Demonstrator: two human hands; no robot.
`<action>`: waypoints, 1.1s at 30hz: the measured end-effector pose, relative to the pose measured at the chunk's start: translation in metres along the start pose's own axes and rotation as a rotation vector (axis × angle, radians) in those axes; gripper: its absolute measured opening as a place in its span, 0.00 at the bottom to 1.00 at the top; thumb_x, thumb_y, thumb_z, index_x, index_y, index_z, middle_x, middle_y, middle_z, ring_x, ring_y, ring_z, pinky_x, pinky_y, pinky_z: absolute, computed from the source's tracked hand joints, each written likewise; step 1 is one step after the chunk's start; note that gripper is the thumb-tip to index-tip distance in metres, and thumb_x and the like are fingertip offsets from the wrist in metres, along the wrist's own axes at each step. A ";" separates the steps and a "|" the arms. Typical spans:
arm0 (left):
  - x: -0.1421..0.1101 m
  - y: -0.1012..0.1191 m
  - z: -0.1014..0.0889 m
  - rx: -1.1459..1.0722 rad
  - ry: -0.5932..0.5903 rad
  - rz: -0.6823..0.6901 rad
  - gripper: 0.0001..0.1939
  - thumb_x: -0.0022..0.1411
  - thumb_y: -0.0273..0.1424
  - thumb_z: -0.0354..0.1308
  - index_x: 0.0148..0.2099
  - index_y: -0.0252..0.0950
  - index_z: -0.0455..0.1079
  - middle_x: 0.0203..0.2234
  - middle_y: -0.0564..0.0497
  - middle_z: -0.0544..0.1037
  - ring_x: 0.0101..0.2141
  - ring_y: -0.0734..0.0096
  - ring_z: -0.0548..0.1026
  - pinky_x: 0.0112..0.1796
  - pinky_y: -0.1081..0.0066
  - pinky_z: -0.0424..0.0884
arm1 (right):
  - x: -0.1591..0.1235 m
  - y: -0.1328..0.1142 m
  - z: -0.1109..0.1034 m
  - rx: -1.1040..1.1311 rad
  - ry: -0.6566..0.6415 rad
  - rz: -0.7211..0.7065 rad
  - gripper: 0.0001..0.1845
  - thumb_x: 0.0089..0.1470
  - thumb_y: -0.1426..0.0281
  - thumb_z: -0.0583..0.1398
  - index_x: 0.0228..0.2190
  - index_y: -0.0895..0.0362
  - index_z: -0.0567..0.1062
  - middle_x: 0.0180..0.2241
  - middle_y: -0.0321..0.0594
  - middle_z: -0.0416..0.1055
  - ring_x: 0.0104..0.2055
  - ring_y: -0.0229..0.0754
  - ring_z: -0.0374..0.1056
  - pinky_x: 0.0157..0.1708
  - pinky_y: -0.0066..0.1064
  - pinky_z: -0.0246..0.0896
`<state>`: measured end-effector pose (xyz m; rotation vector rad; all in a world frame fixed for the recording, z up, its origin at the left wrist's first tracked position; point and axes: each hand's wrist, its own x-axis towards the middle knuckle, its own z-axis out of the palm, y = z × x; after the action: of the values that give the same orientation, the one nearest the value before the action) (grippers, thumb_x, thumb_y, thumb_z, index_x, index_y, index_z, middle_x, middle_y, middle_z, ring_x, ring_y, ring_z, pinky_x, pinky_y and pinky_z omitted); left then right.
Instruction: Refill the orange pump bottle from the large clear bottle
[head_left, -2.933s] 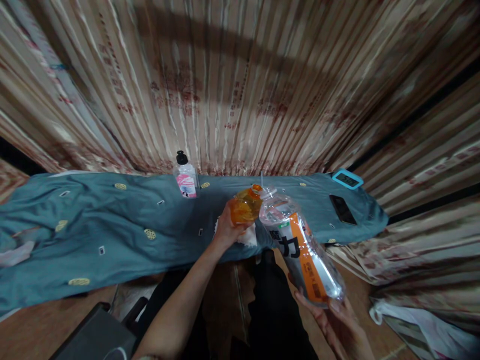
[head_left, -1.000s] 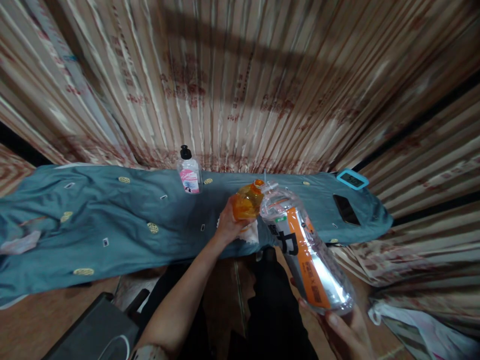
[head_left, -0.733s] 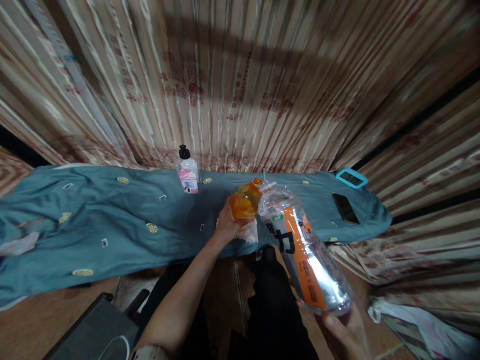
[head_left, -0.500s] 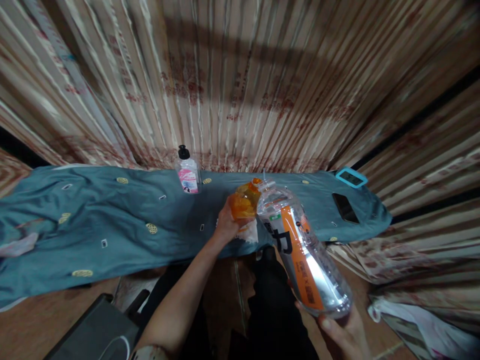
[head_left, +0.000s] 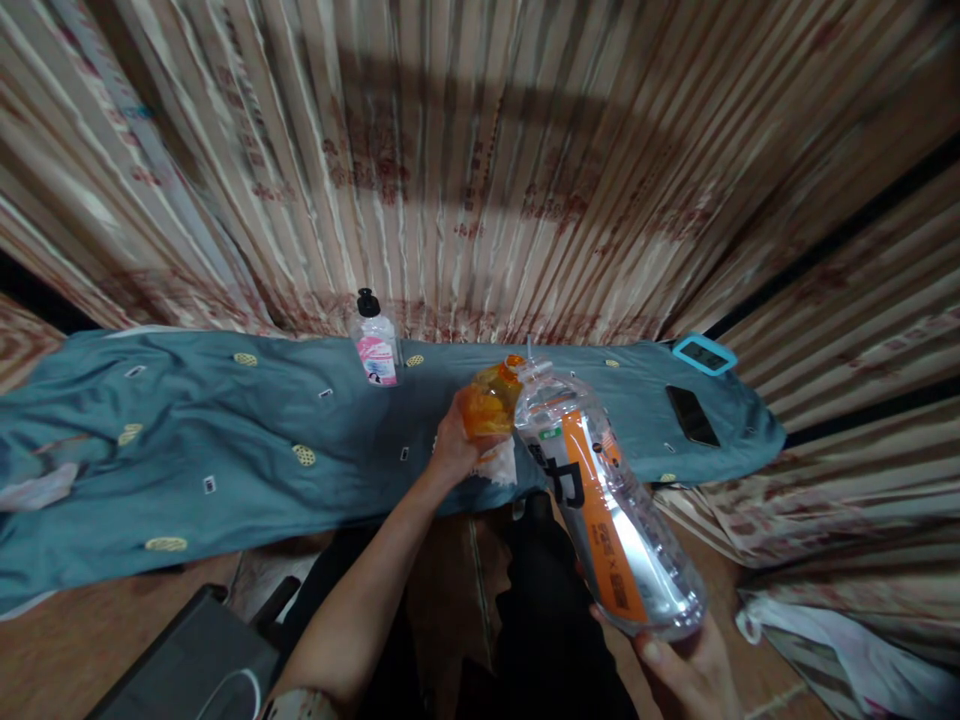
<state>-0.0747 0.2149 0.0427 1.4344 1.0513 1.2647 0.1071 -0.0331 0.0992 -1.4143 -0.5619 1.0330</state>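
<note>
My left hand is closed around an orange see-through bottle, tilted so its open neck points up and right. In my right hand the base of a large clear plastic bottle with an orange and silver label is gripped. This big bottle slants, its neck up and to the left, and the two bottle mouths are close together; whether they touch I cannot tell. No liquid stream can be made out. Below the orange bottle lies a crumpled white tissue, partly hidden.
A clear pump-top bottle with a pink label stands on the teal cloth at the back. Toward the right end lie a black phone and a blue-framed device. Pleated curtains hang behind. A dark box is at lower left.
Almost nothing differs. Both hands and both bottles hold nearly the same place and tilt; the view has shifted very slightly.
</note>
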 end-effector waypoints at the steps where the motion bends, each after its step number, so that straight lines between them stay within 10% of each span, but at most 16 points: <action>1: 0.000 0.000 0.000 0.003 0.002 -0.002 0.37 0.42 0.30 0.75 0.55 0.37 0.65 0.46 0.46 0.81 0.47 0.56 0.80 0.52 0.58 0.75 | 0.001 0.002 -0.003 0.012 0.007 0.002 0.51 0.36 0.55 0.79 0.54 0.60 0.63 0.37 0.51 0.79 0.35 0.51 0.79 0.39 0.30 0.74; 23: 0.001 -0.003 -0.001 0.013 0.002 -0.008 0.37 0.42 0.27 0.75 0.55 0.37 0.66 0.46 0.46 0.81 0.46 0.56 0.81 0.51 0.57 0.76 | 0.001 -0.007 -0.001 -0.028 0.068 -0.004 0.52 0.32 0.56 0.80 0.54 0.55 0.64 0.40 0.46 0.80 0.44 0.53 0.78 0.38 0.28 0.75; 33: 0.001 -0.002 -0.001 0.002 0.006 -0.004 0.36 0.42 0.27 0.75 0.53 0.37 0.66 0.45 0.46 0.81 0.46 0.57 0.81 0.50 0.59 0.76 | -0.010 -0.029 0.037 0.013 0.244 -0.043 0.53 0.22 0.48 0.80 0.45 0.55 0.66 0.33 0.37 0.78 0.29 0.41 0.76 0.32 0.20 0.73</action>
<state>-0.0751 0.2164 0.0411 1.4303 1.0586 1.2662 0.0780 -0.0176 0.1341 -1.4849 -0.4039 0.8139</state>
